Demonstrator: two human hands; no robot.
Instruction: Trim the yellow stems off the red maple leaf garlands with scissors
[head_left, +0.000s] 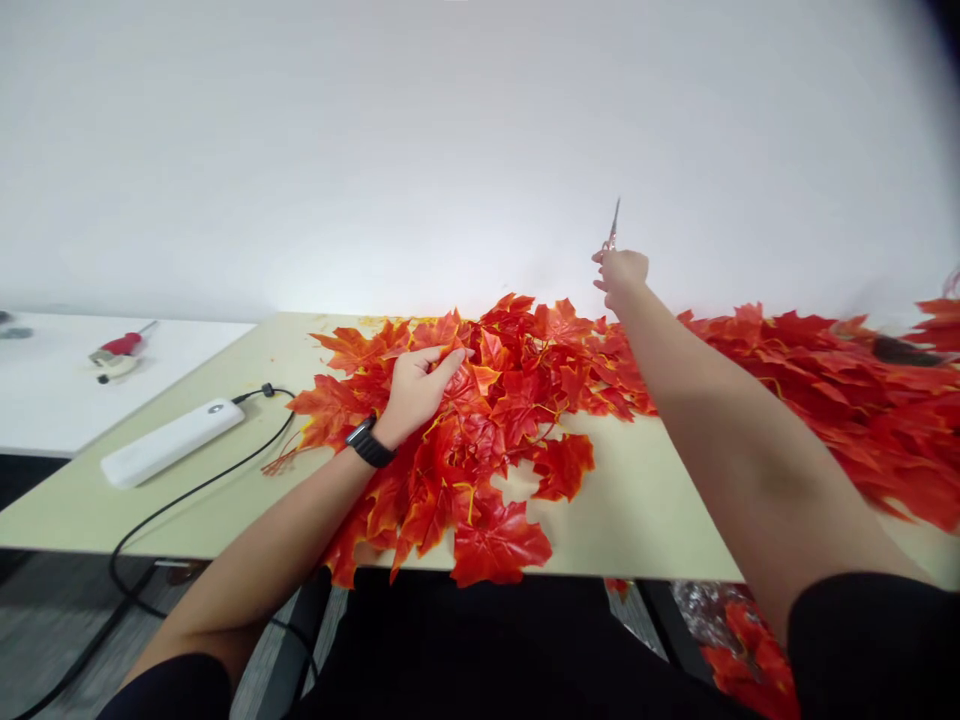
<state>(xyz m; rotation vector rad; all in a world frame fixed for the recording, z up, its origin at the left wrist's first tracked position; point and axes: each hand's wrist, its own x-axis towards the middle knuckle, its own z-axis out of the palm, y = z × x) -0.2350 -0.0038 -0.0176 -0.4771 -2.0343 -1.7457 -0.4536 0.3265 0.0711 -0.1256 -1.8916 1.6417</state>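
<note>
Red and orange artificial maple leaves lie in a heap across the middle of the pale table, some over its front edge. My left hand, with a dark watch on the wrist, rests in the heap, thumb and forefinger pinched on a leaf. Away from the leaves, my right hand is raised and stretched forward near the wall. Its fingers are round the handles of small scissors, whose blades point up.
At the left, a white elongated device has a black cable running off the table's front edge. A red-handled tool lies on a white table beyond. More leaves are piled at the right, and others lie below the table.
</note>
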